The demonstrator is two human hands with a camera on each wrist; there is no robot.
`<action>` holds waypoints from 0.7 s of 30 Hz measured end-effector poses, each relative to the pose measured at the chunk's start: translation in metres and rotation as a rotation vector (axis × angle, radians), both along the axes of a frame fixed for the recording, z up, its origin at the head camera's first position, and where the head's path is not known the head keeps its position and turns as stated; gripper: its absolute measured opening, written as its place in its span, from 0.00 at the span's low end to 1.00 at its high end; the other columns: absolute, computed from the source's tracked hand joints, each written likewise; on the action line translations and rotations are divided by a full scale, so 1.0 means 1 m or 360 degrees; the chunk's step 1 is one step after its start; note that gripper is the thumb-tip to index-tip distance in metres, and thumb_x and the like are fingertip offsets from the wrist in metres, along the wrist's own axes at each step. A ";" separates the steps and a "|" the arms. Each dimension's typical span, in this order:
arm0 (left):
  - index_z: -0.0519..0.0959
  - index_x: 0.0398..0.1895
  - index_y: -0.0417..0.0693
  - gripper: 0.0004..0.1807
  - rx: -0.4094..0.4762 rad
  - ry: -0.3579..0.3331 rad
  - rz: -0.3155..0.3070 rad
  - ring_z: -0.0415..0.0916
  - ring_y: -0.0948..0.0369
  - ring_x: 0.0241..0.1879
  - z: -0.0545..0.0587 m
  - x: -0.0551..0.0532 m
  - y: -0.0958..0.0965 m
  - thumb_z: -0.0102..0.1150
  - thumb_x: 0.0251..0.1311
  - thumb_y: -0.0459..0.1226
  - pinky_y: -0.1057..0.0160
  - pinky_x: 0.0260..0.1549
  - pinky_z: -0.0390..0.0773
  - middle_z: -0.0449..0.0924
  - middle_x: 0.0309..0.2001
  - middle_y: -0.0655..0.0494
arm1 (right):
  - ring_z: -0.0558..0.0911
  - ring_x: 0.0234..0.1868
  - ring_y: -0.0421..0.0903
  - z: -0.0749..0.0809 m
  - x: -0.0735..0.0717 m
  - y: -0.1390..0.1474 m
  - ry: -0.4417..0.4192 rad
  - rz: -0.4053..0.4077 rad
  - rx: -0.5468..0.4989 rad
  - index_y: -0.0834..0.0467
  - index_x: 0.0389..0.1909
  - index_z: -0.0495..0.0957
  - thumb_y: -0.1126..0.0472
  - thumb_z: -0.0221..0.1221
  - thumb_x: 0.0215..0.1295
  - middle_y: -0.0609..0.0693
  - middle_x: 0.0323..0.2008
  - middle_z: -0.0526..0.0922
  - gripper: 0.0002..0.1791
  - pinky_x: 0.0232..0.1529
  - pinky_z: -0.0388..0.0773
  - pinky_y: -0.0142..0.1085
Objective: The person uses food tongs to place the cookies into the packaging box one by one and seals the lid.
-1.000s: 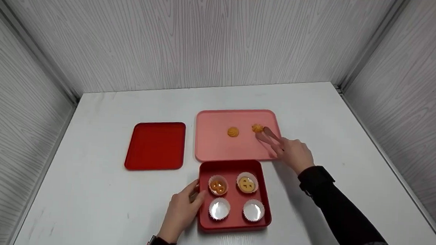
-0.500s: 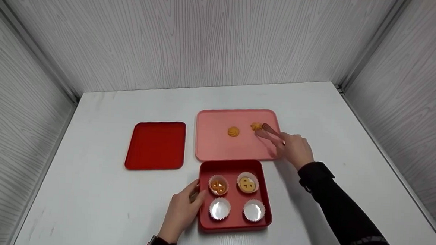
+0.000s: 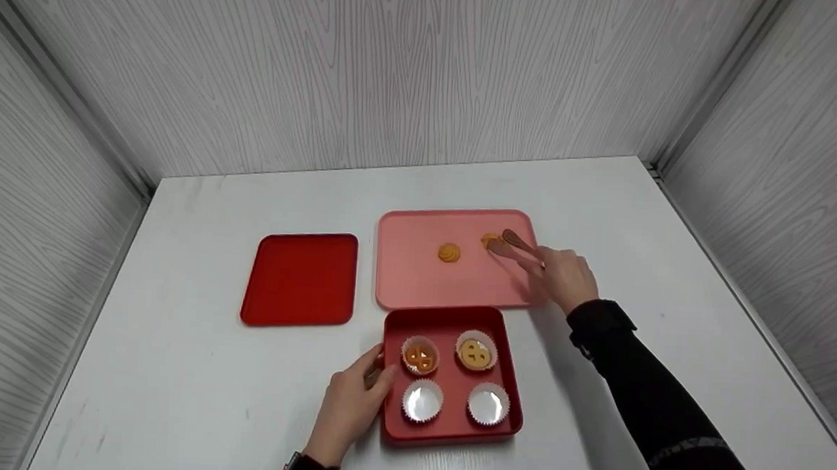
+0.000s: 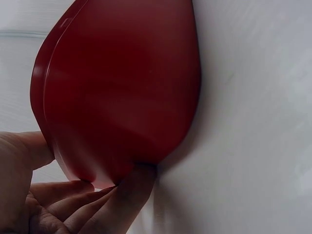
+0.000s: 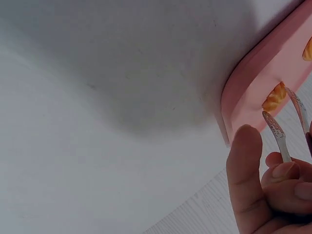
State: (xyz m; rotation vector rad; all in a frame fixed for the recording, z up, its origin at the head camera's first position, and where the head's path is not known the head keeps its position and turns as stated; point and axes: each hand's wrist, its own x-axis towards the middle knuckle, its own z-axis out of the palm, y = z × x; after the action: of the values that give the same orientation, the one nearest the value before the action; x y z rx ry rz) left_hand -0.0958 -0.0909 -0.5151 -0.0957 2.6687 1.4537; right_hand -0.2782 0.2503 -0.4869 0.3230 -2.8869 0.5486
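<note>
My left hand point(image 3: 352, 407) grips the near-left side of a deep red box point(image 3: 455, 391); in the left wrist view its fingers and thumb lie along the box's wall point(image 4: 122, 87). Four white paper cups stand inside: a pretzel-shaped cookie point(image 3: 421, 358) and a pale cookie with holes point(image 3: 474, 354) fill the back two, while the front cups point(image 3: 422, 401) hold nothing. Over the pink tray point(image 3: 409, 285), my right hand point(image 3: 566, 278) holds small tongs point(image 5: 275, 129), their tips at either side of a golden swirled cookie point(image 5: 274, 98).
Another swirled cookie point(image 3: 449, 252) lies mid-tray, left of the tongs. A flat red tray point(image 3: 300, 280) rests to the left of the pink one. Pale wood-grain panels point(image 3: 398, 76) enclose the white table point(image 3: 168, 365) at the back and sides.
My right hand and the tongs have moved slightly away from me and to the left, and the tips now cover more of the cookie. My left hand and the box stay put.
</note>
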 end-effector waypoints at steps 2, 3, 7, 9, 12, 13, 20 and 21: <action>0.72 0.72 0.42 0.31 0.0002 -0.0002 -0.0001 0.79 0.49 0.62 0.001 0.000 0.000 0.60 0.71 0.48 0.45 0.64 0.74 0.82 0.60 0.43 | 0.85 0.31 0.61 0.000 -0.002 0.000 -0.0031 0.0013 0.0003 0.64 0.35 0.82 0.50 0.62 0.73 0.62 0.30 0.86 0.18 0.33 0.80 0.54; 0.72 0.72 0.42 0.31 0.0000 -0.0004 0.0000 0.79 0.49 0.62 0.001 0.000 0.000 0.60 0.71 0.48 0.45 0.64 0.74 0.82 0.61 0.43 | 0.85 0.31 0.61 0.000 -0.003 -0.001 -0.0046 0.0022 0.0005 0.63 0.35 0.82 0.50 0.62 0.73 0.62 0.31 0.86 0.18 0.34 0.80 0.53; 0.72 0.72 0.42 0.31 -0.0004 -0.0014 0.0001 0.78 0.49 0.63 0.001 0.000 -0.001 0.59 0.72 0.48 0.45 0.64 0.74 0.81 0.61 0.44 | 0.84 0.28 0.61 0.001 -0.007 -0.003 -0.0047 0.0056 0.0042 0.63 0.31 0.79 0.50 0.61 0.73 0.62 0.26 0.84 0.19 0.31 0.77 0.52; 0.72 0.72 0.42 0.31 -0.0002 -0.0012 0.0002 0.78 0.49 0.62 0.001 0.000 -0.001 0.59 0.72 0.48 0.45 0.64 0.74 0.82 0.61 0.44 | 0.82 0.26 0.62 0.002 -0.008 -0.004 -0.0008 0.0071 0.0060 0.62 0.29 0.76 0.49 0.62 0.72 0.62 0.23 0.81 0.21 0.29 0.76 0.52; 0.72 0.72 0.42 0.31 -0.0007 0.0000 -0.0004 0.79 0.49 0.62 0.000 0.000 -0.001 0.59 0.72 0.48 0.46 0.64 0.74 0.82 0.61 0.44 | 0.80 0.24 0.63 0.002 -0.009 -0.005 0.0060 0.0095 0.0082 0.62 0.27 0.74 0.49 0.64 0.70 0.62 0.21 0.79 0.21 0.26 0.75 0.53; 0.72 0.72 0.42 0.31 -0.0009 0.0005 -0.0007 0.79 0.49 0.62 0.000 0.000 -0.001 0.59 0.72 0.48 0.45 0.64 0.74 0.82 0.60 0.44 | 0.80 0.24 0.63 0.002 -0.010 -0.005 0.0076 0.0100 0.0082 0.62 0.27 0.73 0.50 0.65 0.70 0.61 0.20 0.78 0.21 0.26 0.75 0.53; 0.72 0.72 0.43 0.31 -0.0020 0.0003 0.0000 0.78 0.48 0.63 -0.001 0.000 -0.001 0.59 0.72 0.49 0.45 0.65 0.73 0.82 0.61 0.45 | 0.80 0.28 0.62 0.005 -0.016 -0.003 0.0018 0.0130 0.0086 0.64 0.30 0.76 0.50 0.65 0.69 0.62 0.24 0.80 0.20 0.30 0.76 0.54; 0.72 0.72 0.44 0.31 -0.0018 -0.0002 0.0003 0.78 0.48 0.63 -0.001 0.000 -0.001 0.59 0.72 0.49 0.45 0.65 0.73 0.82 0.61 0.46 | 0.81 0.29 0.62 0.006 -0.018 -0.003 -0.0009 0.0137 0.0100 0.64 0.32 0.77 0.50 0.64 0.70 0.62 0.25 0.80 0.20 0.31 0.76 0.54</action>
State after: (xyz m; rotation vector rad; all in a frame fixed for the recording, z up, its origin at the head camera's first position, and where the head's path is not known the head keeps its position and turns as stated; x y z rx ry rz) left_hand -0.0957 -0.0915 -0.5160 -0.1000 2.6766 1.4388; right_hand -0.2958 0.2476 -0.4814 0.4575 -2.9114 0.4739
